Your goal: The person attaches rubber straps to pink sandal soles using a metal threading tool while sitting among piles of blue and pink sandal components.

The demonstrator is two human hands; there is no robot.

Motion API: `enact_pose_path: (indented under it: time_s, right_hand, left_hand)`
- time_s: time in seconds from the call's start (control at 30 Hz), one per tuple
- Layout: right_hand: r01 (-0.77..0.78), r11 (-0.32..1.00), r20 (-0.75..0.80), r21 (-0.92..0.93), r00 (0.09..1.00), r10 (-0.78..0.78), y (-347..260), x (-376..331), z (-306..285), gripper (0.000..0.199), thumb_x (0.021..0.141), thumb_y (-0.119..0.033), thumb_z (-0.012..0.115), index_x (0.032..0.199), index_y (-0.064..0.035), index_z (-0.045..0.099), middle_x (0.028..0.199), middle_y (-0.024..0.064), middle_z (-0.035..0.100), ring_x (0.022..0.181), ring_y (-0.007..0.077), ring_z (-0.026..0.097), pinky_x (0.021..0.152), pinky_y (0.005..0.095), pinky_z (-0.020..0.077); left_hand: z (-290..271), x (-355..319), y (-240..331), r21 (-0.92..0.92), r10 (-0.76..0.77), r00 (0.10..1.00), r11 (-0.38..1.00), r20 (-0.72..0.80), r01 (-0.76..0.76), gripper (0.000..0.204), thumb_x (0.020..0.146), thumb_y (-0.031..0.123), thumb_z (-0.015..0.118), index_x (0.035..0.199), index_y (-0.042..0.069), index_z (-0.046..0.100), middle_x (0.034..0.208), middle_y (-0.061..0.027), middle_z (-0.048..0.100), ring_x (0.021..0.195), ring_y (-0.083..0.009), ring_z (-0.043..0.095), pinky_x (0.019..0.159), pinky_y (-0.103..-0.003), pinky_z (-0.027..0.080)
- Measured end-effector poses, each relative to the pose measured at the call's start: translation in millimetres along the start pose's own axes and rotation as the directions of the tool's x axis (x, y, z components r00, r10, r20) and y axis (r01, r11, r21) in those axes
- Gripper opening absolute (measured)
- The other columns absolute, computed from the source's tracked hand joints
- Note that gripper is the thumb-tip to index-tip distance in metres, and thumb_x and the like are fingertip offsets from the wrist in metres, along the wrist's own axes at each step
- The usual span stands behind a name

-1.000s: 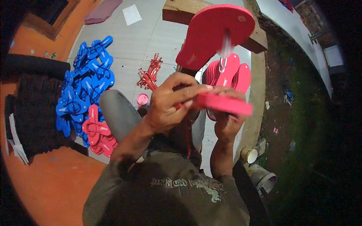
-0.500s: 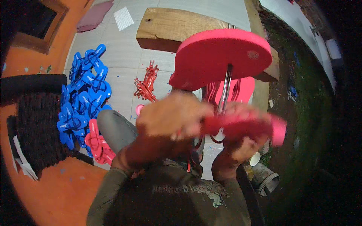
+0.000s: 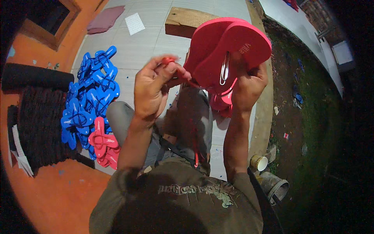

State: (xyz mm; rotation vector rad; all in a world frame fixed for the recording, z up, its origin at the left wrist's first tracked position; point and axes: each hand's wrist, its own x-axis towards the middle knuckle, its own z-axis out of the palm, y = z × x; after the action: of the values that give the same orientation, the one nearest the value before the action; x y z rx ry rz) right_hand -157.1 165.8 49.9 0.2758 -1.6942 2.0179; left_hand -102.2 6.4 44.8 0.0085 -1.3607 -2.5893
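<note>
My left hand (image 3: 150,91) is raised left of the middle, its thumb and fingers pinching a red flip-flop strap (image 3: 170,61), which is blurred. Part of the strap runs right toward the soles. My right hand (image 3: 249,91) grips a pink flip-flop sole (image 3: 251,39) by its edge, its fingers partly hidden. Against that sole's left side lies another pink sole (image 3: 202,41), partly covered. A shiny metal rod with a looped end (image 3: 224,72) lies across the front sole beside my right fingers. More pink soles (image 3: 221,102) show below.
Behind the soles lies a wooden beam (image 3: 181,23). To the left are a heap of blue flip-flops (image 3: 93,89) and a few pink flip-flops (image 3: 104,142). A dark rolled mat (image 3: 37,82) lies by the orange wall. Buckets (image 3: 274,185) stand at the lower right.
My left hand has moved left and up, away from the right hand, with the red strap. My right hand has risen with the sole it holds, now beside the other sole.
</note>
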Motion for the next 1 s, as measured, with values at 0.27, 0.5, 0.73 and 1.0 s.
enact_pose_path:
  time_s: [0.27, 0.5, 0.73, 1.0]
  right_hand:
    - [-0.011, 0.999, 0.018, 0.052, 1.000, 0.010, -1.5, 4.8, -0.7, 0.026, 0.071, -0.002, 0.066, 0.095, -0.0002, 0.057, 0.088, 0.0062, 0.061, 0.077, 0.0117, 0.058, 0.069, 0.0244, 0.0459]
    - [-0.039, 0.991, 0.128, 0.132, 0.992, 0.022, 0.7, 9.2, -10.9, 0.026, 0.071, 0.000, 0.065, 0.096, 0.0007, 0.057, 0.088, 0.0072, 0.062, 0.077, 0.0123, 0.058, 0.070, 0.0250, 0.0463]
    - [-0.110, 0.992, 0.204, 0.060, 0.974, 0.095, -4.7, 11.4, -18.4, 0.027, 0.072, 0.003, 0.061, 0.098, 0.0011, 0.056, 0.091, 0.0077, 0.061, 0.080, 0.0126, 0.058, 0.072, 0.0251, 0.0459]
    - [0.005, 0.999, 0.264, -0.045, 0.965, 0.007, -3.8, -1.6, -30.0, 0.031, 0.069, -0.001, 0.063, 0.099, 0.0010, 0.056, 0.093, 0.0080, 0.060, 0.083, 0.0154, 0.058, 0.074, 0.0274, 0.0458]
  left_hand:
    - [26.1, 6.4, -7.1, 0.524, 0.367, 0.698, 0.471, 0.615, -0.710, 0.008, 0.077, 0.008, 0.057, 0.079, 0.000, 0.057, 0.069, -0.0084, 0.054, 0.062, -0.0204, 0.051, 0.055, -0.028, 0.040]
    - [17.4, 33.1, -6.0, 0.505, 0.045, 0.595, 0.480, 0.803, -0.718, 0.024, 0.084, 0.021, 0.049, 0.074, 0.000, 0.054, 0.064, -0.0105, 0.048, 0.059, -0.0243, 0.046, 0.053, -0.032, 0.036]
    - [18.6, 33.5, -15.5, 0.536, -0.197, 0.795, 0.824, 0.574, -0.183, 0.034, 0.086, 0.028, 0.048, 0.071, -0.002, 0.052, 0.058, -0.0021, 0.045, 0.057, -0.0100, 0.042, 0.052, -0.027, 0.035]
    - [26.7, 45.8, -7.8, 0.698, 0.491, 0.733, 0.300, 0.471, -0.650, 0.026, 0.087, 0.024, 0.045, 0.086, 0.000, 0.054, 0.072, -0.0096, 0.053, 0.067, -0.0165, 0.053, 0.061, -0.029, 0.042]
